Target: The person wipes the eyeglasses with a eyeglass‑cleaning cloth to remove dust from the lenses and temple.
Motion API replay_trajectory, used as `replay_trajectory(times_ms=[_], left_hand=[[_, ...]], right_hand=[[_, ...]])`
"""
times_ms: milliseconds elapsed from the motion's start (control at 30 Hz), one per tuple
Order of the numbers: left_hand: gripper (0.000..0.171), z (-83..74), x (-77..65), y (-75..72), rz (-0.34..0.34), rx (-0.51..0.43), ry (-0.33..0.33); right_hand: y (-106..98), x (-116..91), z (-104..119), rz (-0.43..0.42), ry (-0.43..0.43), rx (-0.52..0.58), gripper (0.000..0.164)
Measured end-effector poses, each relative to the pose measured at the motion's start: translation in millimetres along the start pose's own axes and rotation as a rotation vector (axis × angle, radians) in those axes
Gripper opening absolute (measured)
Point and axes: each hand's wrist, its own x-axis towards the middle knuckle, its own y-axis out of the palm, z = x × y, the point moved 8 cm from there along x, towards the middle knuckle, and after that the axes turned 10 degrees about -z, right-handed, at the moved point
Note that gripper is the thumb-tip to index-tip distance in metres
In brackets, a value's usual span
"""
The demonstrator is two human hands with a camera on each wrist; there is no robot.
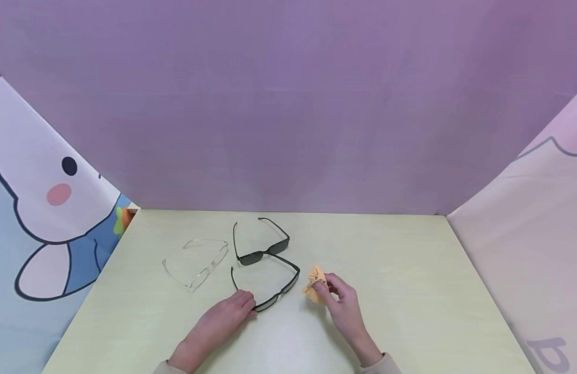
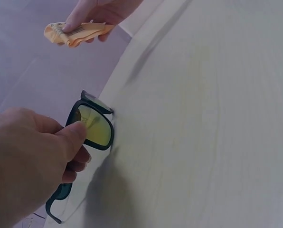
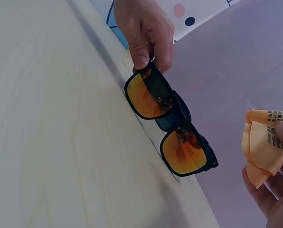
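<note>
My left hand (image 1: 225, 318) pinches a pair of black-framed sunglasses (image 1: 290, 282) at one end of the front, thumb against a lens. In the right wrist view the lenses of these sunglasses (image 3: 182, 154) reflect orange, their front facing that camera. To the right, my right hand (image 1: 345, 310) holds a crumpled orange cleaning cloth (image 1: 315, 274) between thumb and fingers, apart from the sunglasses. Dark print shows on the cloth (image 3: 262, 147) in the right wrist view. The left hand hides the near end of the sunglasses' frame.
A second pair of black sunglasses (image 1: 252, 258) lies on the pale table (image 1: 410, 291) just beyond the held pair, temples unfolded. Left of it are thin-rimmed clear glasses (image 1: 205, 274), also unfolded. A purple backdrop (image 1: 288, 114) rises behind the table, with printed cloths at both sides.
</note>
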Motion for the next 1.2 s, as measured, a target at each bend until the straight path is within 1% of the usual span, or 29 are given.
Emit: replay_trajectory(times_ms=[67,200,267,400,533,600,700,767,833,900,1000,1100,1133,1200], left_hand=[[0.019,-2.9,0.4,0.8,-0.008,-0.019,0.002],[0.017,-8.1,-1.6,3.6,-0.035,-0.065,-0.027],[0.018,-11.5,-1.7,4.1,-0.048,-0.084,-0.045],[0.021,-19.4,1.7,1.0,-0.072,-0.130,-0.098],[0.021,-26.4,6.5,-0.9,-0.103,-0.163,-0.139],[0.020,-29.0,8.8,-1.0,-0.112,-0.169,-0.160],[0.015,-32.8,12.9,-1.2,-0.129,-0.176,-0.184],[0.010,-35.0,15.9,-1.8,-0.153,-0.193,-0.196],[0.005,-37.3,19.8,-3.2,-0.195,-0.225,-0.203],[0.003,-38.9,24.6,-5.1,-0.243,-0.271,-0.213],[0.004,-40.2,33.1,-7.2,-0.304,-0.368,-0.245],[0.004,-40.6,41.8,-7.8,-0.334,-0.450,-0.294],[0.005,-40.5,44.2,-7.5,-0.338,-0.474,-0.316],[0.005,-40.3,48.9,-7.2,-0.342,-0.505,-0.359]], right_hand=[[0,0,2,-0.003,-0.011,0.002,0.009],[0,1,7,-0.026,-0.051,0.013,0.012],[-1,1,9,-0.036,-0.072,0.014,0.014],[-1,1,9,-0.045,-0.072,0.007,0.016],[-1,0,10,-0.058,-0.054,0.034,0.027],[0,0,13,-0.065,-0.070,0.059,0.033],[1,0,22,-0.084,-0.168,0.070,0.036],[2,0,30,-0.100,-0.266,0.061,0.036],[3,-1,38,-0.120,-0.364,0.050,0.035],[3,-2,45,-0.142,-0.439,0.044,0.035],[4,-2,54,-0.165,-0.518,0.051,0.038],[8,-2,61,-0.173,-0.600,0.045,0.041],[9,-2,64,-0.175,-0.631,0.038,0.040],[12,-3,68,-0.179,-0.698,0.025,0.032]])
